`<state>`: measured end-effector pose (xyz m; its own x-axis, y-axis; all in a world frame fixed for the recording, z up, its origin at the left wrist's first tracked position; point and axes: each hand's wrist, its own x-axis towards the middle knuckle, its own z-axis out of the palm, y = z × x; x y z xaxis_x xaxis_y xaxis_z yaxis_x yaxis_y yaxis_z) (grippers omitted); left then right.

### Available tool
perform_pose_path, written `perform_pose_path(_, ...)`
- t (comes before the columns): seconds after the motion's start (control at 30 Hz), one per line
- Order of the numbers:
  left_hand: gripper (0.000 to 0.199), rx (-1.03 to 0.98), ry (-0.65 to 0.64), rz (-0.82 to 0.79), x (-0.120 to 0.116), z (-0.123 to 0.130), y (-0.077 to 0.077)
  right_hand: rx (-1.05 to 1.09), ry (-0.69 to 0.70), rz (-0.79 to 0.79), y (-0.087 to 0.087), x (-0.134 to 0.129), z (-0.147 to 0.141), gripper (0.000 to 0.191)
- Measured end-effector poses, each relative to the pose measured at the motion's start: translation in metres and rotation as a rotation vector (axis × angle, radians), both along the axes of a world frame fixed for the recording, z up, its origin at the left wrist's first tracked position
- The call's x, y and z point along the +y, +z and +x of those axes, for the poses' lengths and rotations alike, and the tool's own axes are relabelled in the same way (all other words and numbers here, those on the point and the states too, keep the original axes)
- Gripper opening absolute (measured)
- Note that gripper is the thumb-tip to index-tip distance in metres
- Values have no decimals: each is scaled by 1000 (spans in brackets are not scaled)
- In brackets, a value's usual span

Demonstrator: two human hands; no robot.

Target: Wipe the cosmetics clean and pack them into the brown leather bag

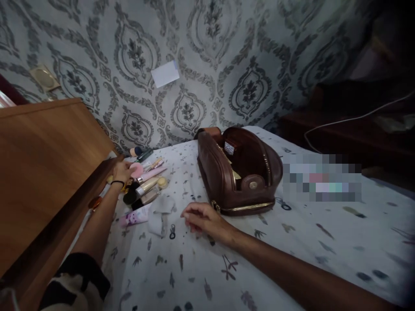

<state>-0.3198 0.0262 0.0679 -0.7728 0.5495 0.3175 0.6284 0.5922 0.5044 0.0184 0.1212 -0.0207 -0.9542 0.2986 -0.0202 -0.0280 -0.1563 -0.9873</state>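
My left hand [122, 172], with a dark band at its wrist, is among a pile of cosmetics by the wooden board. Its fingers are closed at the edge of a pink round item [136, 169], whose exact kind I cannot make out. Beside it lie a pink tapered tube [151, 174], a beige tube [147, 185], a small yellowish jar [162, 182] and a purple-pink squeeze tube [136, 216]. My right hand [202, 219] rests on the patterned sheet, empty, its fingers loosely bent. Just behind it stands a brown toiletry bag [210, 172], unzipped, with a few things inside.
A wooden board [48, 142] rises along the left. Crumpled white wrapping [158, 216] lies between my hands. Behind the bed is a patterned wall [214, 56]. A blurred-out patch [320, 178] and a white cable [353, 119] are at the right.
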Motion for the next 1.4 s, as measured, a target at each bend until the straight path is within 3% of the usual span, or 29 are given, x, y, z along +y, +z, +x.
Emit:
perform_pose_path(0.1, 49, -58, -17, 223, -8, 16, 6, 8, -10, 6, -1, 1, 0, 42)
perform_pose_path(0.23, 74, -239, -190, 393, -15, 57, 6, 31, -21, -41, -4, 1, -1, 44)
perform_pose_path(0.37, 73, -459, -415, 374, -16, 113, -8, 65, -33, -269, -2, -1, -1, 49)
perform_pose_path(0.5, 56, -673, -694, 308, -12, 158, -28, 46, 55, -584, 3, -3, -2, 47)
perform_pose_path(0.63, 51, -570, -776, 208, -8, 181, -45, 1, 70, -728, 6, -2, -2, 48)
perform_pose_path(0.73, 44, -302, -788, 176, -12, 184, -49, -37, 53, -781, 7, 1, -2, 46)
perform_pose_path(0.87, 36, 25, -700, 97, -32, 162, -34, -43, 44, -809, 10, 2, -2, 46)
perform_pose_path(1.03, 38, 4, -610, -353, -59, 129, -16, -42, 44, -820, 12, 3, -2, 41)
perform_pose_path(1.17, 51, 14, -681, -590, -62, 131, -23, -49, 56, -816, 11, 4, -2, 44)
perform_pose_path(1.23, 40, 23, -718, -605, -58, 135, -29, -53, 61, -814, 11, 4, -2, 45)
perform_pose_path(1.33, 11, 49, -769, -503, -51, 136, -34, -61, 55, -817, 11, 5, -2, 45)
perform_pose_path(1.4, 16, 55, -781, -395, -49, 136, -33, -66, 49, -824, 11, 5, -1, 46)
